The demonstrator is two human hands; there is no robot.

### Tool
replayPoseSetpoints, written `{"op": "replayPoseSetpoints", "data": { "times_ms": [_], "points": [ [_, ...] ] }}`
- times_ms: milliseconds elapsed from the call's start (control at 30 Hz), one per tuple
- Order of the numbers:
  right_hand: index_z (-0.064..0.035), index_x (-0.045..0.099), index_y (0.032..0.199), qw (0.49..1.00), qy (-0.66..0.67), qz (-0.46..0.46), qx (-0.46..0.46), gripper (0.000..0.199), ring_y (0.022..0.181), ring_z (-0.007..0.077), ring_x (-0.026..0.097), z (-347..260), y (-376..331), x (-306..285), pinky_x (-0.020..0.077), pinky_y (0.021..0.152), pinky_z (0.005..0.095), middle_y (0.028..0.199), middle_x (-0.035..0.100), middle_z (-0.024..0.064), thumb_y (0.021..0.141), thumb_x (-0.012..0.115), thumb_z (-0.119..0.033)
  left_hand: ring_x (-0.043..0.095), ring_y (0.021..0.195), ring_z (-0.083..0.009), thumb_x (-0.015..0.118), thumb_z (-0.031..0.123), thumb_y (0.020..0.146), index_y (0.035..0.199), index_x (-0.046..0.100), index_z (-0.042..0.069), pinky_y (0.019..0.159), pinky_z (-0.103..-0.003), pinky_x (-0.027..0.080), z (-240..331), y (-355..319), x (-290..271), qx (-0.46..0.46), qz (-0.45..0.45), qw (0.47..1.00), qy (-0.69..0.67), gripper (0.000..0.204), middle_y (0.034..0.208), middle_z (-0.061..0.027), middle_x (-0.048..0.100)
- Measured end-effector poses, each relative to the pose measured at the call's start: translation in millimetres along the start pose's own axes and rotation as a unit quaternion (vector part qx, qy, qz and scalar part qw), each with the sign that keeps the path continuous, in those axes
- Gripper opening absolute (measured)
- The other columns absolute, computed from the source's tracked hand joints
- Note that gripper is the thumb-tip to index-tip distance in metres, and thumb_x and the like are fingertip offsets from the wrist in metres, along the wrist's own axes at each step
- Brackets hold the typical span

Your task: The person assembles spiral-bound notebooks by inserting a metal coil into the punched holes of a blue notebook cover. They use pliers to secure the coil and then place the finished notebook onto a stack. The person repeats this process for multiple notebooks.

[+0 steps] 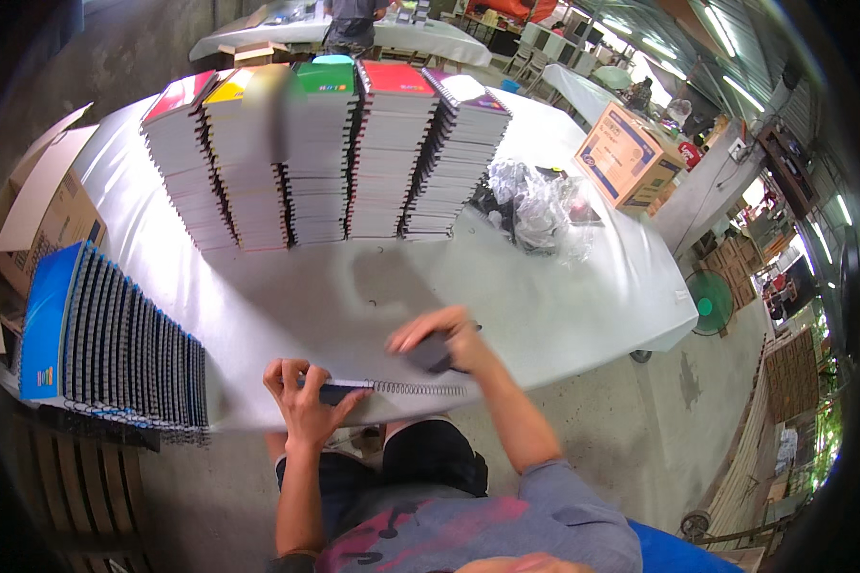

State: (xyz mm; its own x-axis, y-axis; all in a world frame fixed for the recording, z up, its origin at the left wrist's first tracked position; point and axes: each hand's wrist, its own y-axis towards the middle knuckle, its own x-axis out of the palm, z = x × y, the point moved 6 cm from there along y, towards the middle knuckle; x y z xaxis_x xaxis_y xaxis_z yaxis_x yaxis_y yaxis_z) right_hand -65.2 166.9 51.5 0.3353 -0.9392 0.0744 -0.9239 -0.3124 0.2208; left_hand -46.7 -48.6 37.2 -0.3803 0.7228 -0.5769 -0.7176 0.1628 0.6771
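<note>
At the table's near edge, my left hand grips a narrow dark piece, fingers curled over its far side and thumb along the near one. From the right end of that piece a thin spiral binding coil runs along the table edge. Just above the coil, my right hand closes around a dark, flat, rounded object; its kind cannot be made out. My palms hide part of both held things.
Tall stacks of spiral-bound books with red, yellow, green and purple covers stand across the table. Blue-covered books lean at left beside an open carton. Crumpled plastic and a carton lie right; a person stands beyond.
</note>
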Motion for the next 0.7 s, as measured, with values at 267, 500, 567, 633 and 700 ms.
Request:
{"op": "replayPoseSetpoints", "data": {
  "times_ms": [267, 500, 567, 633, 700],
  "points": [
    [-0.0046, 0.072, 0.089, 0.991, -0.126, -0.041, -0.029, 0.029, 0.074, 0.0112, 0.062, 0, 9, 28, 0.0482, 0.07, 0.0256, 0.082, 0.07, 0.0071, 0.063, 0.061, 0.003, 0.036, 0.095, -0.0308, 0.084, 0.04, 0.043, 0.066, 0.053, 0.009, 0.084, -0.044, 0.032, -11, 0, 7, -0.009, -0.015, 0.999, -0.028, 0.05, 0.094, -0.0085, 0.041],
    [-0.0052, 0.072, 0.088, 0.985, -0.158, -0.065, -0.015, 0.029, 0.081, 0.0154, 0.064, -3, 13, 32, 0.0487, 0.075, 0.0275, 0.085, 0.069, 0.0096, 0.062, 0.063, 0.004, 0.035, 0.104, -0.0341, 0.083, 0.031, 0.043, 0.067, 0.053, 0.007, 0.086, -0.046, 0.033, -18, 0, 16, -0.009, -0.023, 0.998, -0.05, 0.045, 0.104, -0.011, 0.043],
    [-0.0045, 0.072, 0.088, 0.981, -0.174, -0.083, -0.038, 0.029, 0.081, 0.0155, 0.064, -5, 11, 41, 0.0484, 0.073, 0.027, 0.084, 0.069, 0.0094, 0.063, 0.062, 0.005, 0.036, 0.104, -0.0343, 0.083, 0.033, 0.043, 0.067, 0.052, 0.006, 0.086, -0.046, 0.034, -18, 0, 16, -0.006, -0.028, 0.998, -0.063, 0.047, 0.106, -0.0113, 0.044],
    [-0.004, 0.072, 0.088, 0.977, -0.207, -0.015, 0.053, 0.029, 0.079, 0.0156, 0.063, 18, 9, 22, 0.0478, 0.071, 0.0259, 0.082, 0.069, 0.0093, 0.063, 0.061, 0.006, 0.036, 0.105, -0.0341, 0.083, 0.04, 0.046, 0.067, 0.051, 0.005, 0.087, -0.046, 0.033, -11, 3, 12, 0.002, -0.033, 0.997, -0.074, 0.052, 0.106, -0.0114, 0.044],
    [-0.0046, 0.072, 0.087, 0.994, -0.107, 0.012, -0.02, 0.028, 0.078, 0.0157, 0.063, 7, 9, 16, 0.0476, 0.07, 0.0254, 0.081, 0.068, 0.0095, 0.063, 0.061, 0.005, 0.036, 0.105, -0.0341, 0.083, 0.045, 0.047, 0.067, 0.051, 0.005, 0.087, -0.047, 0.033, -13, 2, 14, 0.012, -0.029, 0.997, -0.071, 0.055, 0.106, -0.0117, 0.044]
  ]
}}
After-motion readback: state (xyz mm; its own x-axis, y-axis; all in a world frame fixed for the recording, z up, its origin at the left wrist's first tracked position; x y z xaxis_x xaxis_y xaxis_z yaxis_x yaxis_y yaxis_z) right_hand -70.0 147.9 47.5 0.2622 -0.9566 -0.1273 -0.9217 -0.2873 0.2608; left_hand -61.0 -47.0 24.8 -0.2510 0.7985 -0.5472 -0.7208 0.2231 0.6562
